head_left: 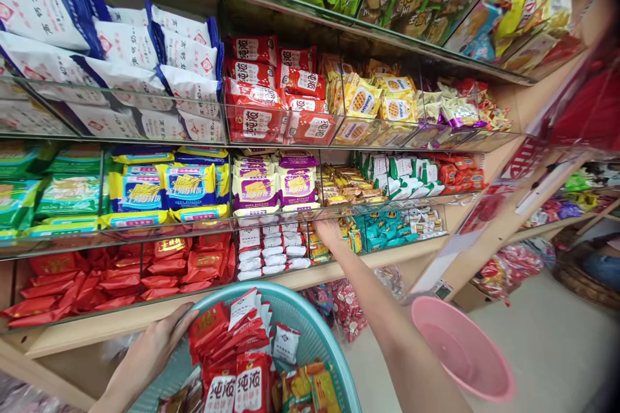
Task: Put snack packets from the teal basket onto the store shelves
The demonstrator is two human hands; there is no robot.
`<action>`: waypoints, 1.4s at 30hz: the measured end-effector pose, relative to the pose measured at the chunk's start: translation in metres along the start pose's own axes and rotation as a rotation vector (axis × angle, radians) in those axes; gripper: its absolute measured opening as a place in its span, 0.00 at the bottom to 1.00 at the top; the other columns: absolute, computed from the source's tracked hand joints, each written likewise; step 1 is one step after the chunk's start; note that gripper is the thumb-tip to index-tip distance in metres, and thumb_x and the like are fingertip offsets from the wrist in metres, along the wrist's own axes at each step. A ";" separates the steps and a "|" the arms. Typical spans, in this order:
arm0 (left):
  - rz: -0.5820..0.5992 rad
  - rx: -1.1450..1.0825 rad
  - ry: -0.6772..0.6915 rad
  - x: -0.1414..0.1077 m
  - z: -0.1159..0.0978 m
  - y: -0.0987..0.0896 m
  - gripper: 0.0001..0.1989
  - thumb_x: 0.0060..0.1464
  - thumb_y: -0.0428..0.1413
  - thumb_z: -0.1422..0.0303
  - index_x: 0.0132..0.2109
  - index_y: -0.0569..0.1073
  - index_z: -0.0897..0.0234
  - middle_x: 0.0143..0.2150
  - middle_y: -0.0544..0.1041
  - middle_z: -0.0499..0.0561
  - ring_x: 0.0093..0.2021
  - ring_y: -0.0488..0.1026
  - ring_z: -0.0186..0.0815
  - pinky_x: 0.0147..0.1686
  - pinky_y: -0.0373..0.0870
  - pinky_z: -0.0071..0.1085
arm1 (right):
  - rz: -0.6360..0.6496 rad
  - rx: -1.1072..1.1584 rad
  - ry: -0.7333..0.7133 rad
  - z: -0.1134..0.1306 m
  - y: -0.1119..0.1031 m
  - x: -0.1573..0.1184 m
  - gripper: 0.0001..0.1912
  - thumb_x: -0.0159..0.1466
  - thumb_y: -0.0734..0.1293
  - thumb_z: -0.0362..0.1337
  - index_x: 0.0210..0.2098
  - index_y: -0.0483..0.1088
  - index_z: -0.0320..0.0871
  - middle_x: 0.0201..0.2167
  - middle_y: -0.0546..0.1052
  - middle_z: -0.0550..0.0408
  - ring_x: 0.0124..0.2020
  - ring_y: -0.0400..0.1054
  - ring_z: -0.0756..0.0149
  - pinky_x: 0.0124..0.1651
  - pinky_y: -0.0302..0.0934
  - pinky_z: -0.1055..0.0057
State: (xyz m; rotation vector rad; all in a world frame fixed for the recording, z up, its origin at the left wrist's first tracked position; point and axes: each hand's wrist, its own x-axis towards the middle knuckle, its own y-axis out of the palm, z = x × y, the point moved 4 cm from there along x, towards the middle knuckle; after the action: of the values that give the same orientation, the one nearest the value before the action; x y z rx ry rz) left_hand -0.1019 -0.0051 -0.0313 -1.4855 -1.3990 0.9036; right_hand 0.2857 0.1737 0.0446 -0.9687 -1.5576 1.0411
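My left hand (151, 349) is closed on the rim of a teal plastic basket (345, 361), its thumb over the edge. Inside the basket lie red biscuit packets (249, 382), small white packets (285, 343) and yellow-green packets (323, 387). My right hand (329, 232) reaches into a lower shelf compartment of small yellow-orange packets (320, 250), and its fingers are hidden behind the shelf's edge and among the packets. Just left of it stand stacked small white packets (271, 248); to its right are teal-wrapped packets (387, 229).
Clear-fronted shelves hold many snacks: white-and-blue bags (130, 44), red packets (256, 112), cookie packets (361, 99) and soda biscuits (298, 183). A pink basin (460, 348) stands on the floor at right. Bagged goods (346, 309) lie under the shelf.
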 end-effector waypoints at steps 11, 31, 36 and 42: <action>-0.023 0.079 0.061 -0.002 0.012 0.009 0.23 0.54 0.43 0.67 0.55 0.69 0.52 0.58 0.70 0.50 0.48 0.74 0.40 0.46 0.69 0.31 | -0.182 -0.129 -0.050 0.002 -0.007 -0.020 0.23 0.61 0.51 0.21 0.53 0.62 0.33 0.49 0.70 0.35 0.51 0.63 0.53 0.56 0.49 0.55; 0.037 0.087 0.005 -0.006 0.000 0.001 0.23 0.58 0.38 0.67 0.59 0.64 0.57 0.54 0.73 0.53 0.46 0.75 0.42 0.39 0.69 0.30 | -0.584 0.399 0.011 -0.019 -0.048 -0.135 0.16 0.66 0.55 0.38 0.49 0.66 0.40 0.47 0.72 0.45 0.51 0.62 0.61 0.58 0.50 0.59; 0.038 0.088 0.016 -0.006 -0.005 -0.001 0.23 0.60 0.36 0.63 0.59 0.62 0.59 0.53 0.74 0.54 0.47 0.75 0.44 0.39 0.69 0.31 | -0.545 1.351 0.574 0.000 -0.064 -0.201 0.15 0.57 0.66 0.47 0.36 0.67 0.42 0.34 0.74 0.53 0.36 0.68 0.64 0.41 0.63 0.65; 0.047 0.080 -0.050 -0.007 -0.010 -0.005 0.24 0.60 0.37 0.57 0.57 0.61 0.61 0.47 0.77 0.57 0.46 0.75 0.47 0.38 0.68 0.34 | -0.170 2.065 0.809 0.041 -0.073 -0.240 0.15 0.50 0.74 0.43 0.31 0.67 0.44 0.31 0.73 0.61 0.31 0.66 0.75 0.37 0.63 0.76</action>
State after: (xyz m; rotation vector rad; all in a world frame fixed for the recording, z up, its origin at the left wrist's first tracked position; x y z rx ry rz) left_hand -0.0951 -0.0133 -0.0230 -1.4493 -1.3527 1.0209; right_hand 0.2852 -0.0805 0.0379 0.2980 0.4448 1.2070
